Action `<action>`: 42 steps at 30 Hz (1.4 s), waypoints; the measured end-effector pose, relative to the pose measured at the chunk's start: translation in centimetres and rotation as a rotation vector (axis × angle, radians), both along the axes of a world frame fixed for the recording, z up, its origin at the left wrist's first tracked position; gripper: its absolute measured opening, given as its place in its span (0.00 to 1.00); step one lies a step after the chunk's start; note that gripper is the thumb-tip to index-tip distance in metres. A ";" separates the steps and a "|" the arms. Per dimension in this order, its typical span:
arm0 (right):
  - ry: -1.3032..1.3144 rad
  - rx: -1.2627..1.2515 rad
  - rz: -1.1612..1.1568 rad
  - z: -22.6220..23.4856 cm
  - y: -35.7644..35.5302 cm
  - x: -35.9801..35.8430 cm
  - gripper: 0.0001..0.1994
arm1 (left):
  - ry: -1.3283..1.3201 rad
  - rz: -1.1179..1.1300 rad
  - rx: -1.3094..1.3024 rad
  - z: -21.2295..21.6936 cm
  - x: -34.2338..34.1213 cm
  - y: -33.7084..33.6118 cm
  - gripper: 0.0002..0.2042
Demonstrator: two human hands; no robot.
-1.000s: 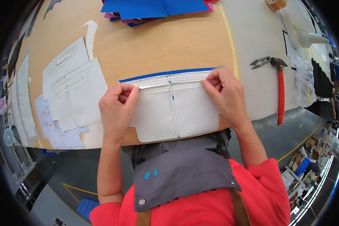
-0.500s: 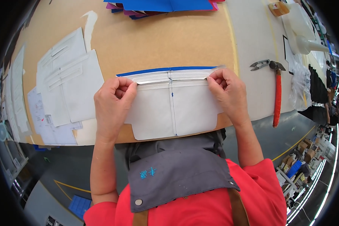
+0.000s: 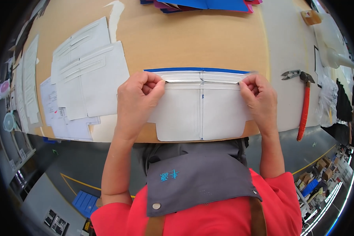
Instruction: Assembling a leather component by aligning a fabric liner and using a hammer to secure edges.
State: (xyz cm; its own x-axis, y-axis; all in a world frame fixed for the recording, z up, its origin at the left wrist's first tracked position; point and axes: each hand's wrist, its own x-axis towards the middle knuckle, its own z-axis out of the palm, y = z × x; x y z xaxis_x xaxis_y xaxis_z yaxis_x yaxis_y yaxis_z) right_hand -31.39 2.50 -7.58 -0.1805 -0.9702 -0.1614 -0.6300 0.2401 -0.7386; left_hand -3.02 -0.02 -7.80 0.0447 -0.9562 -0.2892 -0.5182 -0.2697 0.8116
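A flat white panel [image 3: 181, 114] with a blue top edge lies before me, its lower corners notched. A seam with dark blue marks runs down its middle, and a narrow slit edged by pale strips crosses its upper part. At the slit's left end, my left hand [image 3: 141, 103] is closed, thumb and forefinger pinching the material. My right hand [image 3: 259, 98] pinches the right end the same way, its other fingers curled in. Both hands cover parts of the panel's sides.
Similar white panels [image 3: 96, 86] lie overlapping at the left over printed paper sheets [image 3: 72, 128]. Blue and pink folded pieces [image 3: 208, 4] are stacked at the far side. A red-handled hammer [image 3: 304, 110] and small snips [image 3: 290, 74] rest at the right, beside clear plastic wrap [image 3: 328, 102].
The whole view has shifted, so the table and its things appear farther right and slightly higher. Both hands keep their pinch on the panel; the slit looks a little more open.
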 end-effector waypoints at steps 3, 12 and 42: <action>-0.010 0.015 -0.012 -0.1 0.0 0.1 0.05 | 0.001 0.001 -0.012 -0.1 0.0 0.0 0.04; -0.027 -0.025 0.045 -0.1 -0.1 0.1 0.04 | -0.061 0.055 -0.011 0.1 -0.3 0.0 0.04; 0.046 -0.474 0.650 -0.8 -2.6 3.0 0.09 | -0.280 -0.388 -0.694 -1.6 -0.7 -3.2 0.20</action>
State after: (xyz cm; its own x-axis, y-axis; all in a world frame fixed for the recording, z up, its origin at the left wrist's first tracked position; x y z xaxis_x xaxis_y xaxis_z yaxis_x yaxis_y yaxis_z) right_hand -28.40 -0.10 -8.40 0.4473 -0.8470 0.2874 -0.5682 -0.5173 -0.6400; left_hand -3.68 -3.18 -9.36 -0.3418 -0.8750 0.3429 -0.6781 0.4822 0.5547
